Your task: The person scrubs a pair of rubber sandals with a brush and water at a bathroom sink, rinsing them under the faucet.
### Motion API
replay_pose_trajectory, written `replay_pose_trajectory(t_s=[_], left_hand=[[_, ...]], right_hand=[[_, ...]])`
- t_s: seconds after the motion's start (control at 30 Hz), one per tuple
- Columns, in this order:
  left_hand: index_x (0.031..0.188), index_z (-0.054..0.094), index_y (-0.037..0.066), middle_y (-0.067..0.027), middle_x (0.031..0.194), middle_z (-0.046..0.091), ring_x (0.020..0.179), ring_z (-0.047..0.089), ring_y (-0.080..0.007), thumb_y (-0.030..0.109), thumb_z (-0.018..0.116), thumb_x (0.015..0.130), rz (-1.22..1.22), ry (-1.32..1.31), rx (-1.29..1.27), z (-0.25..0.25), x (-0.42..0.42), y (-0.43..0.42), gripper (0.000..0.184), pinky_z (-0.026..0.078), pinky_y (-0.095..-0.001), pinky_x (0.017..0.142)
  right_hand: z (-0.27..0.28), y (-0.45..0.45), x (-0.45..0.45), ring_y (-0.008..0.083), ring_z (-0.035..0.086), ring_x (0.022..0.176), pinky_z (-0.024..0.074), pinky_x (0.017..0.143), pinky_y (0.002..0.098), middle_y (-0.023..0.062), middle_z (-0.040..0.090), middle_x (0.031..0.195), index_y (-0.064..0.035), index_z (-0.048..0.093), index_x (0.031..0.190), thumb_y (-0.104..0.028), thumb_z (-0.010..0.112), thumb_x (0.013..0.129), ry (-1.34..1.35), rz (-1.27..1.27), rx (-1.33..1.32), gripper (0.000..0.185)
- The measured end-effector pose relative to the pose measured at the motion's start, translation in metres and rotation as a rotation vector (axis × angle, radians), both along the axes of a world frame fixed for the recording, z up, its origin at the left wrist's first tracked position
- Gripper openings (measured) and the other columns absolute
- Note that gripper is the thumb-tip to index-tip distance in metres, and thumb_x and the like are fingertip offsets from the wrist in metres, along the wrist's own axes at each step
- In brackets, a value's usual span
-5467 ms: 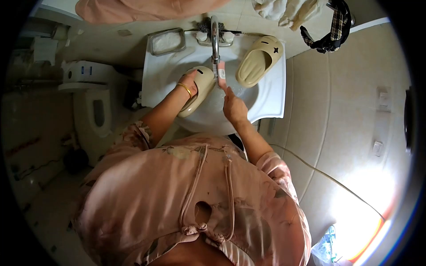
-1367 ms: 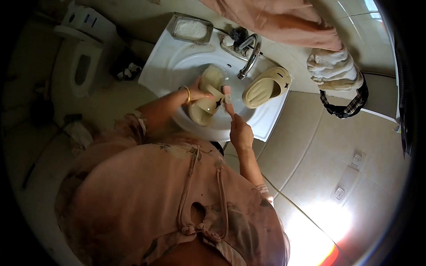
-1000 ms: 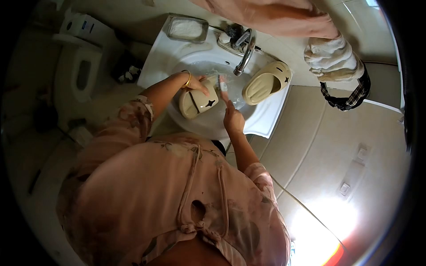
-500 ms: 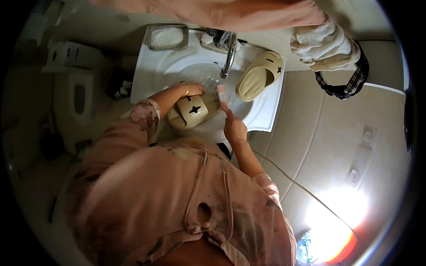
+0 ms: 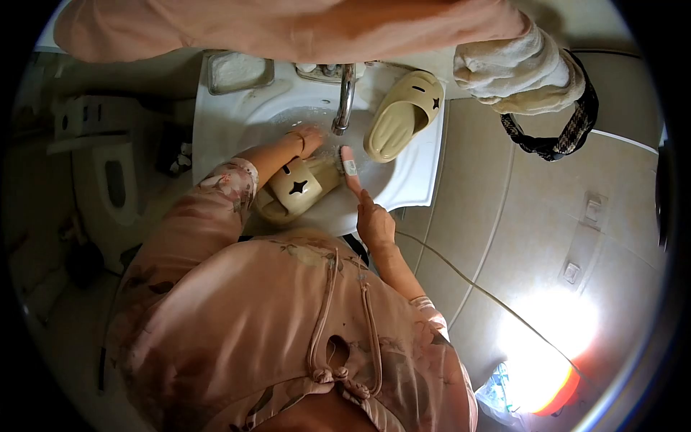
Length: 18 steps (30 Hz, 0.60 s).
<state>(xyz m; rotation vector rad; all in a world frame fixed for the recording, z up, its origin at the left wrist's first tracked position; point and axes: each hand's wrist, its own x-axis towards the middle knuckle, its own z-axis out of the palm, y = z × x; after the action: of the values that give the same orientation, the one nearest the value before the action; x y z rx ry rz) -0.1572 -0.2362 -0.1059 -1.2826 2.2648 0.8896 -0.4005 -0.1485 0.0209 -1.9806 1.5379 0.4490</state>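
A cream slipper [image 5: 306, 190] with a dark star-shaped cutout lies tilted over the near left side of the white sink basin. Just beyond its strap, my left hand [image 5: 309, 140] is in the basin by the splashing water, its fingers too blurred to make out. My right hand [image 5: 376, 223] is closed around the handle of a pink brush [image 5: 349, 167], whose head points up into the basin beside the slipper's toe end. The matching slipper [image 5: 400, 119] rests on the right side of the sink, below and right of the faucet [image 5: 345, 97].
On the sink's back left corner stands a rectangular dish [image 5: 241, 73]. White cloth [image 5: 515, 68] and a dark patterned band [image 5: 568, 133] hang at upper right. A toilet [image 5: 115, 180] is at left. A bright lamp [image 5: 551, 385] and its cord are at lower right.
The view has shifted, so the sink sits lower and farther left. My left hand has moved off the slipper's side into the water. The brush stays in my right hand.
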Motion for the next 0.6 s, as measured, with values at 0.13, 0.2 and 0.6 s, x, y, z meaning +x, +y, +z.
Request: replay_pose_trajectory(t_s=[0.13,0.2,0.6], left_hand=[[0.099,0.067,0.01,-0.0054,0.121,0.055,0.117,0.048,-0.0257,0.014,0.049,0.081,0.065,0.158,-0.305,-0.058,0.015,0.03,0.025,0.041,-0.0359,0.096],[0.1,0.067,0.01,-0.005,0.12,0.056,0.117,0.048,-0.0251,0.014,0.049,0.081,0.043,0.082,-0.166,-0.04,0.014,0.023,0.026,0.041,-0.0362,0.096],[0.098,0.067,0.009,-0.0053,0.112,0.06,0.113,0.05,-0.0226,0.017,0.048,0.08,-0.193,-0.039,-0.245,-0.022,0.003,0.007,0.028,0.041,-0.0394,0.094]], right_hand=[[0.003,0.0,0.002,0.0382,0.062,0.079,0.0486,0.068,0.0473,0.0217,0.063,0.085,-0.0078,0.044,0.128,-0.021,0.045,0.09,-0.02,-0.036,0.039,0.04],[-0.004,0.003,-0.002,0.039,0.062,0.079,0.0484,0.068,0.0479,0.0222,0.063,0.085,-0.0073,0.044,0.128,-0.021,0.045,0.09,-0.055,-0.051,0.028,0.04],[-0.007,0.002,-0.005,0.0404,0.061,0.08,0.0475,0.071,0.0483,0.0236,0.063,0.086,-0.0071,0.042,0.129,-0.022,0.043,0.09,-0.079,-0.079,0.054,0.042]])
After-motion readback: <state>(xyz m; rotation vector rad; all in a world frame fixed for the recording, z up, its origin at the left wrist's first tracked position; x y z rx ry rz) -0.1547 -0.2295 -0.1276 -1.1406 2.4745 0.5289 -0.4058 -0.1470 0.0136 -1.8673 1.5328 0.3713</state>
